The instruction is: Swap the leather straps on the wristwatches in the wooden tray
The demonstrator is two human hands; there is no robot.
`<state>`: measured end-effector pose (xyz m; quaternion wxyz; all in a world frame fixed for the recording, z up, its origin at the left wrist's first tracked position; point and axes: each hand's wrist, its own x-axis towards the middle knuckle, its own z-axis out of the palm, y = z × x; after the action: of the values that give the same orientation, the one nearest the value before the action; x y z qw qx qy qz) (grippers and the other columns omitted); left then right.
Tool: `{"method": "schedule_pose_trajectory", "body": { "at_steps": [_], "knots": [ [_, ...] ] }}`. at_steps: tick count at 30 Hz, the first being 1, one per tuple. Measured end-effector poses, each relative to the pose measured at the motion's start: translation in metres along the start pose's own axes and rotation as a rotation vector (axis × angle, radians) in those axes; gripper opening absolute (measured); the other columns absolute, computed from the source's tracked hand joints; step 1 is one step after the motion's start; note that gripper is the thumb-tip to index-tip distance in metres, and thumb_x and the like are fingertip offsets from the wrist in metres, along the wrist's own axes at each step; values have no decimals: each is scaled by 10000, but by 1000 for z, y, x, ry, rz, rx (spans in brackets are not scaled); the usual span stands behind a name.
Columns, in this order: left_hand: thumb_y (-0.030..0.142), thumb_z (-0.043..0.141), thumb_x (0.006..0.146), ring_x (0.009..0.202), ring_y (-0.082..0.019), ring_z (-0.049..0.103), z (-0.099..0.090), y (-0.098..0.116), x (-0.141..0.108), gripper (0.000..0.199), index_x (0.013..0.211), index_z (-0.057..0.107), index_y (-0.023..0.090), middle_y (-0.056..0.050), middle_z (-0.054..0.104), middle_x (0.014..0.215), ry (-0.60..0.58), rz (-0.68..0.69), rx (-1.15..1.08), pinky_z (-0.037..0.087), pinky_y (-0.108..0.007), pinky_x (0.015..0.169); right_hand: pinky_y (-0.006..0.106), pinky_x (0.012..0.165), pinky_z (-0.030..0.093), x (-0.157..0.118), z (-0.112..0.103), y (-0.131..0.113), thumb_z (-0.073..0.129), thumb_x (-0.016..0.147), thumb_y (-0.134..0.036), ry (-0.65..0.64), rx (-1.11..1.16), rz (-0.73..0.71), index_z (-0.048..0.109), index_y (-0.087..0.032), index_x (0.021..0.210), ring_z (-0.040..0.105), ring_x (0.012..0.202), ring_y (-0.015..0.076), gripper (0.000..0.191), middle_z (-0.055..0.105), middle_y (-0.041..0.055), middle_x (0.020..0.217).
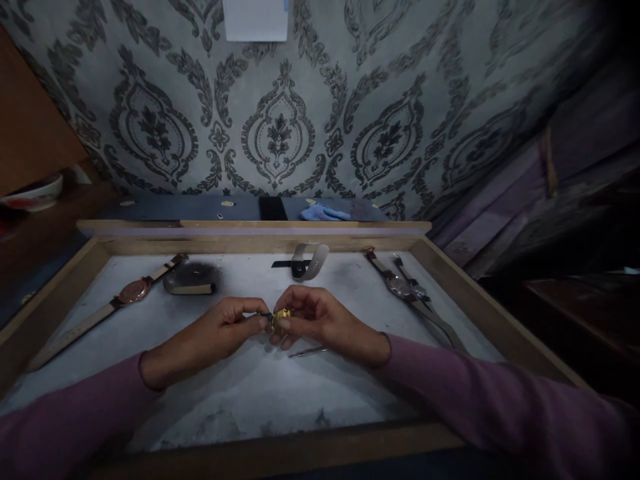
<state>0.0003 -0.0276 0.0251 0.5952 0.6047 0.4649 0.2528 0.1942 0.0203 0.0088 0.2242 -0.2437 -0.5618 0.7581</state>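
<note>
One wall (277, 137) covered in dark, ornate medallion patterns fills the upper part of the view. At the right hangs a purplish curtain (523, 207). Below the wall, a wooden-framed tray (240, 244) with a pale, smudged floor spreads across the middle, and both sleeved forearms reach over it from the near side.

The left hand (223, 327) and the right hand (333, 327) meet near the tray's centre, raised a little above its floor. A long-strapped watch (134, 291) lies stretched out along the left side, with a dark, rounded object (190, 279) just beside it; what that is cannot be told. Two more watches (399, 286) lie close together at the right, and towards the back stands a grey looped strap (316, 261) with a dark part at its base.

On the blue surface (190, 208) behind the tray rest a crumpled blue cloth (325, 213) and a flat black object (273, 209). A slim metal tool (307, 351) lies below the right hand.

Between thumb and fingers, the right hand grips a gold-coloured piece (283, 321). Against it, the left hand's thumb and forefinger pinch a small dark piece (269, 316); whether the two are joined cannot be told.
</note>
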Motion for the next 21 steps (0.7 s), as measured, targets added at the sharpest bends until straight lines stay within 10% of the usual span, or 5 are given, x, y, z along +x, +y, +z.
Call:
{"method": "schedule_pose_trajectory", "body": {
  "at_steps": [21],
  "knots": [
    [362, 507, 866, 460, -81, 234, -6, -9, 0, 238, 799, 615, 161, 84, 339, 523, -99, -27, 70, 201, -219, 447, 227, 664, 560, -3, 1, 4, 708, 810, -305, -65, -27, -8, 556, -138, 891, 678, 740, 105, 240, 693, 35, 818]
  ]
}}
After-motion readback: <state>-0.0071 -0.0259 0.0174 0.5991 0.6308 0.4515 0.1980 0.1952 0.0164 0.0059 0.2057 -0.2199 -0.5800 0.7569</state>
